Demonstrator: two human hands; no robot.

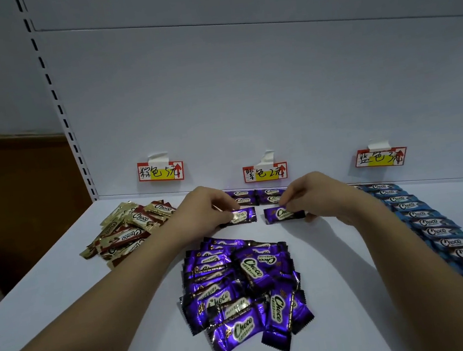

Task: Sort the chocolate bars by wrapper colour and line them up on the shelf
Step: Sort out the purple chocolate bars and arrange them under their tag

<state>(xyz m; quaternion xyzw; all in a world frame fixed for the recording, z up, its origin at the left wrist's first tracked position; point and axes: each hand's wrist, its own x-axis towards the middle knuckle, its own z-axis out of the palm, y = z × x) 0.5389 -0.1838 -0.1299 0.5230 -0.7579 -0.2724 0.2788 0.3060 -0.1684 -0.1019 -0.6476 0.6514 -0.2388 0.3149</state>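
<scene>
- The left hand (208,207) pinches a purple bar (239,216) at its left end with curled fingers (222,208); the right hand (304,194) pinches a second purple bar (282,213) at its right end the same way, thumb under the wrapper's edge
- Both bars lie flat on the shelf (68,323), side by side with a narrow gap between them, just in front of the two purple rows (255,196) that sit against the back edge below the purple price tag (264,172)
- The step in hand looks like laying the third purple row — do it well by sliding each bar back until its long edge meets the row behind, keeping the gap between the pair in line with the gap above
- Hold by the crimped ends only; the foil is slick and likely to skate if pressed in the middle
- Keep the logo side up and reading the same way as the rows behind
- The loose purple pile (243,292) waits nearer the front edge, between the forearms — lift the wrists clear of it when reaching back for the next pair
- The brown heap (128,230) toward the left edge is unsorted; the blue column (439,238) along the right edge is already lined up, so keep the right elbow from brushing it
</scene>
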